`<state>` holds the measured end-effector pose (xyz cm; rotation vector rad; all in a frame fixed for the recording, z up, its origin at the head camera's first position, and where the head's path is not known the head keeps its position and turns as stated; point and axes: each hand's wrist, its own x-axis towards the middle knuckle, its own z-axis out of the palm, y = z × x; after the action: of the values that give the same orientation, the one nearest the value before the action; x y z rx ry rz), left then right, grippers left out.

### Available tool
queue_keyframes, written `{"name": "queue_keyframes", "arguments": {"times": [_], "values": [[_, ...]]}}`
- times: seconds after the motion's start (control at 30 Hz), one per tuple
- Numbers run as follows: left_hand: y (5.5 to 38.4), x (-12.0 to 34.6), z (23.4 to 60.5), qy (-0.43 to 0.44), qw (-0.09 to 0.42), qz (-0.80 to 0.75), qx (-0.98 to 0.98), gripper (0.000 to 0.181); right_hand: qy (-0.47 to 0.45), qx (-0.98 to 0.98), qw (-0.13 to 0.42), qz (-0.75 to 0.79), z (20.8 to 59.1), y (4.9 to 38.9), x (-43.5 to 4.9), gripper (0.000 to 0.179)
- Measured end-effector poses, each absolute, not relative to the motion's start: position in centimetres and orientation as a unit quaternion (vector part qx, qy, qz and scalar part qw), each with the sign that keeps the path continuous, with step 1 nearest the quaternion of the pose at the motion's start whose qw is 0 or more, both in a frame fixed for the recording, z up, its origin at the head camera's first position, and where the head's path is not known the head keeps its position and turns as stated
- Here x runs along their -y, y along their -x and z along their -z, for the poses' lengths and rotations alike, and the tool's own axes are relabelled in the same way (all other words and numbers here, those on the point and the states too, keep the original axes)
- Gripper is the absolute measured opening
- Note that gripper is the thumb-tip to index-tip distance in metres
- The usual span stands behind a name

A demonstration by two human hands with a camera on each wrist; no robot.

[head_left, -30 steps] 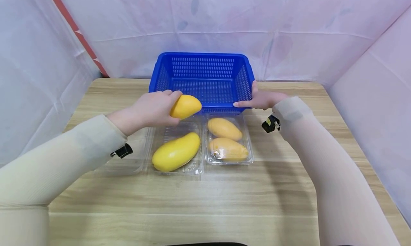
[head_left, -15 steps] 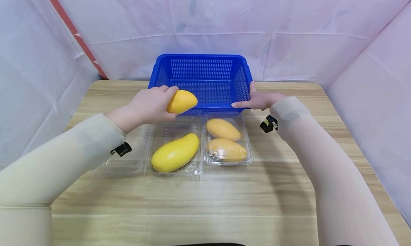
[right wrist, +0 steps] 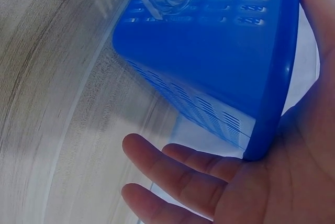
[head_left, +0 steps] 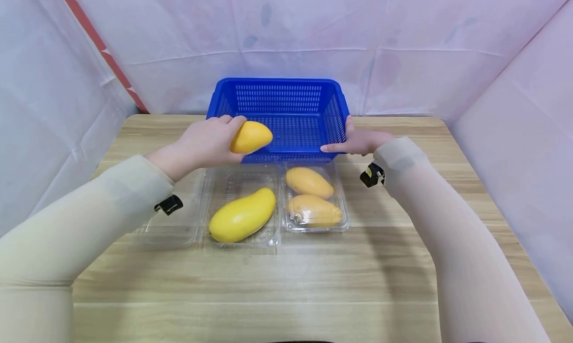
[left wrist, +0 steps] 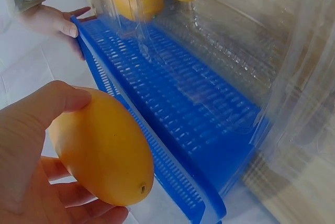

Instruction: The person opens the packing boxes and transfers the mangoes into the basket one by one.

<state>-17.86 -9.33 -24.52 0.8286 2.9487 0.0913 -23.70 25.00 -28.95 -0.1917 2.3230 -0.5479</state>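
Observation:
A yellow-orange mango is gripped in my left hand, above the front left rim of the blue plastic basket. From the left wrist view, thumb and fingers lie around the mango, its stem end bare. My right hand rests against the basket's front right corner. The right wrist view has the corner against the palm of that hand, the fingers spread and fairly straight outside the wall. The basket's interior shows no fruit.
Before the basket lies an open clear clamshell box holding one large yellow mango, its lid folded out left. Right of it stands a closed clear box with two mangoes. A fabric wall rises behind the table.
My left hand has carried the mango slightly back and up, from over the open box toward the basket. The right hand stays at the basket's corner. The whole view has shifted slightly.

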Motion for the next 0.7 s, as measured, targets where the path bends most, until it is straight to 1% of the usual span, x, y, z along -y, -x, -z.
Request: {"name": "queue_keyframes", "arguments": {"times": [0.17, 0.33, 0.57, 0.7], "values": [[18.6, 9.1, 24.4, -0.266, 0.045, -0.029, -0.962, 0.071, 0.075, -0.901, 0.369, 0.214, 28.8, 23.6, -24.9, 0.126], [19.2, 8.7, 24.2, -0.266, 0.041, -0.034, -0.963, 0.072, 0.075, -0.903, 0.367, 0.212, 28.7, 23.4, -24.8, 0.127], [19.8, 8.4, 24.1, -0.262, 0.027, -0.040, -0.964, 0.070, 0.076, -0.900, 0.367, 0.221, 28.8, 23.5, -24.8, 0.126], [20.3, 8.3, 24.0, -0.251, 0.028, -0.037, -0.967, 0.069, 0.075, -0.901, 0.366, 0.220, 28.9, 23.6, -24.9, 0.126]]}}
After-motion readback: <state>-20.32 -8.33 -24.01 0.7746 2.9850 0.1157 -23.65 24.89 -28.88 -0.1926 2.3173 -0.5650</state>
